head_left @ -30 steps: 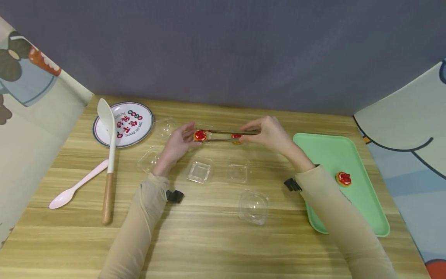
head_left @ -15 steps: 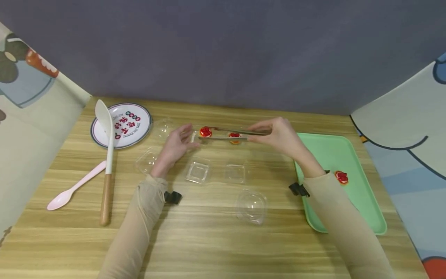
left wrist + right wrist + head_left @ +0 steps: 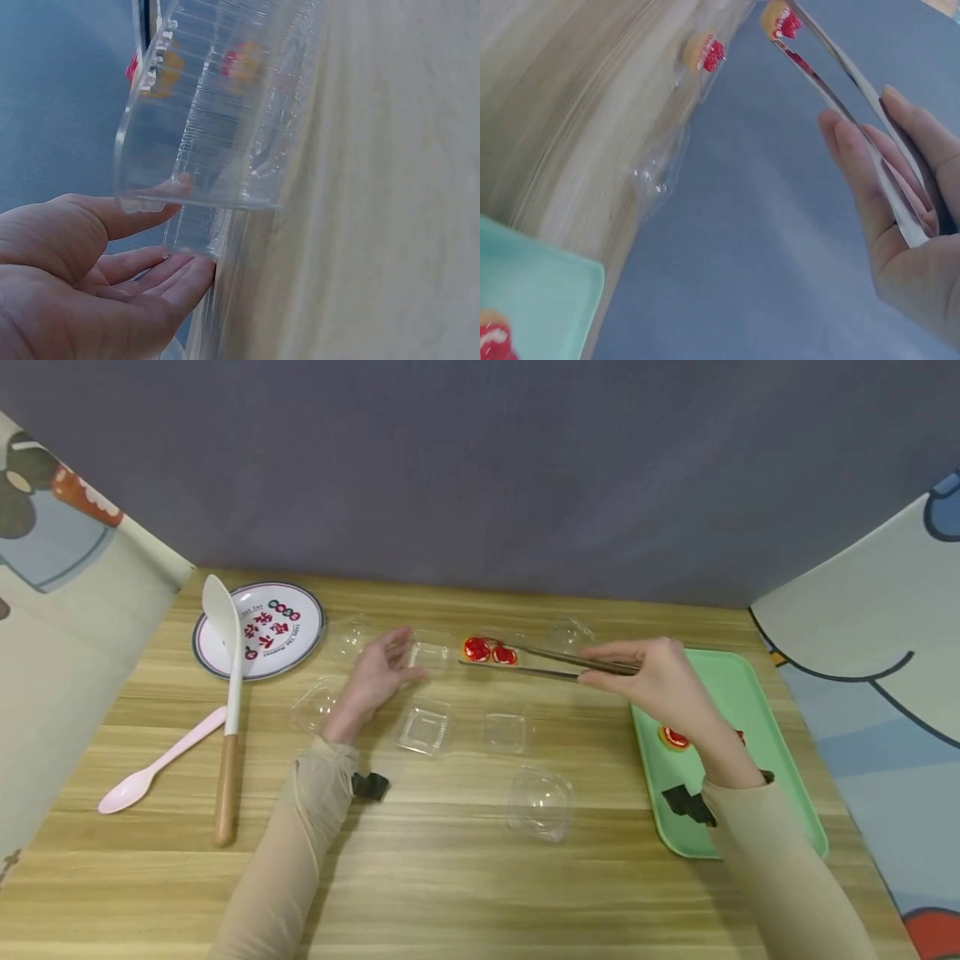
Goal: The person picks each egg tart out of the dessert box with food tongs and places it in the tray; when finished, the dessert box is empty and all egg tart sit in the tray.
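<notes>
In the head view my right hand (image 3: 663,681) holds metal tongs (image 3: 558,664). Between the tong tips is a small round tart (image 3: 476,649) with a red topping. In the right wrist view that gripped tart (image 3: 778,20) hangs above the surface. A second red-topped tart (image 3: 506,655) sits just to its right, in a clear plastic box (image 3: 705,82). My left hand (image 3: 375,675) lies by the left end of another clear plastic box (image 3: 430,656), thumb and fingers extended. Its fingertips (image 3: 196,270) appear to touch that box in the left wrist view.
More clear boxes (image 3: 424,731) (image 3: 505,733) and domed lids (image 3: 540,806) lie on the wooden table. At right, a green tray (image 3: 667,818) bears red-topped tarts (image 3: 673,739). A patterned plate (image 3: 303,639), white ladle (image 3: 235,693) and pink spoon (image 3: 129,792) are at left.
My right hand has moved right with the tongs, carrying the gripped tart from over the left box toward the other tart. My left hand has stayed nearly still.
</notes>
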Tool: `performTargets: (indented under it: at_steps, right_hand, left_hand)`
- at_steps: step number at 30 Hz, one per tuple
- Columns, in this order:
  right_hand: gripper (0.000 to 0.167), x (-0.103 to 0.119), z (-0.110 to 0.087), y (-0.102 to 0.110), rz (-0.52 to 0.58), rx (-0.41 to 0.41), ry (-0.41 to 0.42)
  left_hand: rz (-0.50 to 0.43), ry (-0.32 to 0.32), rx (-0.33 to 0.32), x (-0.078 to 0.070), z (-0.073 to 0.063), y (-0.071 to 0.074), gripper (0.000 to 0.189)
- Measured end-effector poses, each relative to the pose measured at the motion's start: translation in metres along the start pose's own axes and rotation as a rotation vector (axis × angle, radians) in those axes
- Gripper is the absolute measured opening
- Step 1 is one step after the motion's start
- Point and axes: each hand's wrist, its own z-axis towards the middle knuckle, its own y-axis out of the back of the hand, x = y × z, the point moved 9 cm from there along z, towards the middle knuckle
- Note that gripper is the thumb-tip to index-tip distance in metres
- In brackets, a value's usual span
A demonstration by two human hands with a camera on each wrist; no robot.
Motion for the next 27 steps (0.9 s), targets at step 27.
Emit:
performTargets:
  at_steps: [27]
  right_hand:
    - [0.035, -0.069, -0.169, 0.05, -0.051, -0.169, -0.289]
  left_hand:
    - [0.011, 0.021, 0.004, 0.001, 0.0, 0.001, 0.087]
